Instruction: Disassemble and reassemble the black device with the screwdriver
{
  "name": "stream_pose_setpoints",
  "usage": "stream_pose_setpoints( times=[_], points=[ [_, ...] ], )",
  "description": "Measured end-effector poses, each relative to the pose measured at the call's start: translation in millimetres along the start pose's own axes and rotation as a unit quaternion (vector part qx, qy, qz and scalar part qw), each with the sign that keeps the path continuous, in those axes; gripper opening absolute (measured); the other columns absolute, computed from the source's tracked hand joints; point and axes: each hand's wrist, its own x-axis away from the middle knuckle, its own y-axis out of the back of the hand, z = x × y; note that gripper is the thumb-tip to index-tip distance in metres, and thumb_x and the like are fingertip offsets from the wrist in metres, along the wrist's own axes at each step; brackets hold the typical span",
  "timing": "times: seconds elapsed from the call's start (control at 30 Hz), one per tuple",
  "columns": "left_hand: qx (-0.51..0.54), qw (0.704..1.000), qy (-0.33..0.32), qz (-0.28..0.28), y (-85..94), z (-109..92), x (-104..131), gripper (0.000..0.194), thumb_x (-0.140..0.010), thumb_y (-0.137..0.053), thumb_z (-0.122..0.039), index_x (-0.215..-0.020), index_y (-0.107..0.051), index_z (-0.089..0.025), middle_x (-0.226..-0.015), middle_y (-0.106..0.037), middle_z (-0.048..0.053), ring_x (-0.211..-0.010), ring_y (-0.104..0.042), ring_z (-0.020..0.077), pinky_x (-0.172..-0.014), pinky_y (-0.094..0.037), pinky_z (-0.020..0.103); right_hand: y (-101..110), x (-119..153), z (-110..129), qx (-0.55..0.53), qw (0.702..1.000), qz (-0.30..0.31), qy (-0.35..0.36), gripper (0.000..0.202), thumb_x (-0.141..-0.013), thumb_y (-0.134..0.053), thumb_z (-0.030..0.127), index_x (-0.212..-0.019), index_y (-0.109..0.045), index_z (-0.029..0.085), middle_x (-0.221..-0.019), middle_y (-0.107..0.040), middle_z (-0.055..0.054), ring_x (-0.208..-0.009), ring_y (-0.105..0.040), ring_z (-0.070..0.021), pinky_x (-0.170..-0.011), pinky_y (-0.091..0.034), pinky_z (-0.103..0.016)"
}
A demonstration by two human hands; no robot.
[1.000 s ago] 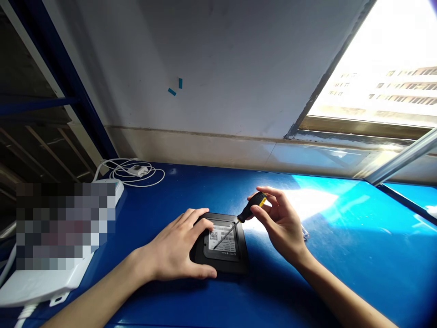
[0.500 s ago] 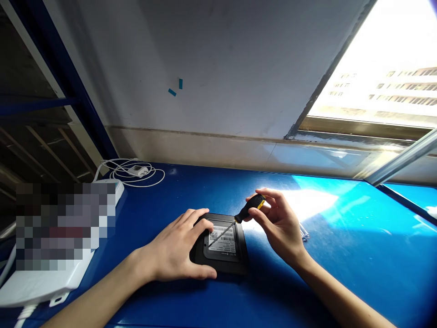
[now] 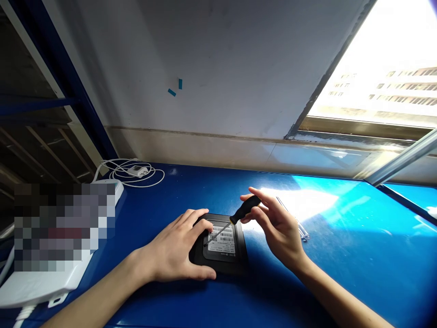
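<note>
A flat black device (image 3: pixel 241 250) lies on the blue table, with a white printed label (image 3: pixel 225 243) on its upper face. My left hand (image 3: pixel 170 250) grips it from the left, thumb along the near edge and fingers across the far side. In my right hand (image 3: pixel 282 228) is a screwdriver (image 3: pixel 245 209) with a black handle, held between thumb and fingers. Its shaft slants down to the left across the label, and the tip meets a small dark hole near the device's left edge. Whether a screw sits there is too small to tell.
A white adapter (image 3: pixel 138 171) with coiled cable lies at the table's back left. Nearer on the left is a long white casing (image 3: pixel 44 287), partly blurred out. Thin metal pieces (image 3: pixel 302 232) lie behind my right hand. A wall (image 3: pixel 218 68) rises behind the blue table (image 3: pixel 191 182).
My right hand has shifted slightly left with the screwdriver, whose tip has moved from the label's edge to the small hole. My left hand and the device have stayed in place.
</note>
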Motion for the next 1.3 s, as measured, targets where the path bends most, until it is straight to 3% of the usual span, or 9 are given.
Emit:
stream_pose_setpoints(
  times=[0.17, 0.37, 0.6, 0.73, 0.83, 1.0, 1.07, 1.23, 1.3],
  points=[
    [0.0, 1.0, -0.015, -0.019, -4.6, 5.0, 0.4, 0.072, -0.07, -0.086, -0.064, -0.127, -0.055, -0.032, -0.163, -0.038, 0.013, -0.148, -0.037, 0.0419, -0.116, -0.04, 0.063, 0.0, -0.3, 3.3, -0.006, 1.0, 0.021, -0.003, 0.04, -0.105, -0.055, 0.037, -0.144, -0.057, 0.031, -0.131, -0.072, -0.01, -0.084, -0.079, -0.0206, -0.075, -0.071, -0.043],
    [-0.009, 1.0, -0.001, 0.003, -0.9, 1.2, 0.2, 0.071, -0.073, -0.084, -0.064, -0.127, -0.054, -0.03, -0.165, -0.035, 0.013, -0.149, -0.035, 0.0417, -0.116, -0.04, 0.063, 0.1, -1.0, 2.0, 0.012, 1.0, 0.003, -0.001, 0.029, -0.099, -0.067, 0.036, -0.127, -0.068, 0.03, -0.084, -0.071, 0.001, -0.063, -0.073, -0.0134, -0.061, -0.067, -0.028],
    [-0.008, 1.0, -0.001, -0.001, 0.9, -1.7, -0.4, 0.071, -0.071, -0.086, -0.061, -0.126, -0.055, -0.029, -0.164, -0.036, 0.013, -0.149, -0.036, 0.0416, -0.116, -0.04, 0.062, -1.1, -0.9, 3.4, -0.046, 0.998, 0.034, -0.001, 0.041, -0.107, -0.051, 0.036, -0.148, -0.054, 0.04, -0.132, -0.069, -0.006, -0.097, -0.078, -0.0206, -0.077, -0.071, -0.041],
    [-0.002, 1.0, 0.003, 0.001, 0.7, -1.1, -0.1, 0.07, -0.071, -0.087, -0.061, -0.125, -0.056, -0.03, -0.164, -0.037, 0.013, -0.148, -0.036, 0.0426, -0.116, -0.041, 0.063, 0.1, -1.4, 1.3, -0.001, 1.0, 0.001, -0.008, 0.037, -0.102, -0.063, 0.036, -0.138, -0.063, 0.033, -0.102, -0.075, -0.003, -0.076, -0.077, -0.0164, -0.073, -0.07, -0.036],
    [-0.011, 1.0, 0.004, 0.008, 0.7, -1.4, 0.0, 0.071, -0.072, -0.086, -0.062, -0.126, -0.054, -0.03, -0.165, -0.035, 0.014, -0.149, -0.035, 0.042, -0.115, -0.041, 0.063, 0.3, -1.2, 0.3, 0.036, 0.999, -0.01, 0.006, 0.031, -0.102, -0.062, 0.038, -0.131, -0.067, 0.03, -0.085, -0.07, 0.0, -0.066, -0.073, -0.0138, -0.07, -0.068, -0.032],
    [-0.014, 1.0, 0.002, 0.002, 0.4, -1.9, -0.5, 0.072, -0.071, -0.086, -0.063, -0.127, -0.054, -0.029, -0.164, -0.036, 0.013, -0.149, -0.036, 0.0418, -0.116, -0.041, 0.062, -0.2, -0.1, 1.2, -0.059, 0.997, 0.038, -0.03, 0.04, -0.108, -0.047, 0.039, -0.147, -0.055, 0.037, -0.131, -0.067, -0.007, -0.1, -0.078, -0.0215, -0.088, -0.067, -0.044],
    [-0.013, 1.0, 0.002, 0.001, 0.2, -1.8, -1.0, 0.072, -0.071, -0.086, -0.063, -0.127, -0.055, -0.029, -0.164, -0.037, 0.012, -0.148, -0.037, 0.0418, -0.116, -0.041, 0.061, 0.3, -0.5, 1.4, -0.074, 0.995, 0.051, -0.031, 0.042, -0.108, -0.05, 0.037, -0.149, -0.052, 0.039, -0.137, -0.065, -0.007, -0.106, -0.077, -0.023, -0.093, -0.066, -0.047],
    [-0.018, 1.0, -0.003, -0.002, -0.6, 0.2, -1.7, 0.073, -0.072, -0.085, -0.064, -0.127, -0.053, -0.03, -0.164, -0.036, 0.012, -0.148, -0.037, 0.0412, -0.116, -0.041, 0.061, 1.1, -3.9, 1.6, -0.025, 0.999, -0.001, -0.029, 0.031, -0.099, -0.068, 0.037, -0.129, -0.065, 0.03, -0.097, -0.074, -0.002, -0.083, -0.077, -0.0175, -0.076, -0.069, -0.034],
    [-0.02, 1.0, -0.004, 0.0, -1.0, 1.2, -1.6, 0.073, -0.072, -0.085, -0.065, -0.127, -0.053, -0.03, -0.164, -0.036, 0.012, -0.148, -0.037, 0.041, -0.116, -0.041, 0.061, 0.9, -4.3, 1.6, -0.006, 1.0, -0.012, -0.025, 0.024, -0.097, -0.07, 0.039, -0.119, -0.069, 0.028, -0.091, -0.074, -0.001, -0.077, -0.075, -0.0157, -0.072, -0.068, -0.03]
  ],
)
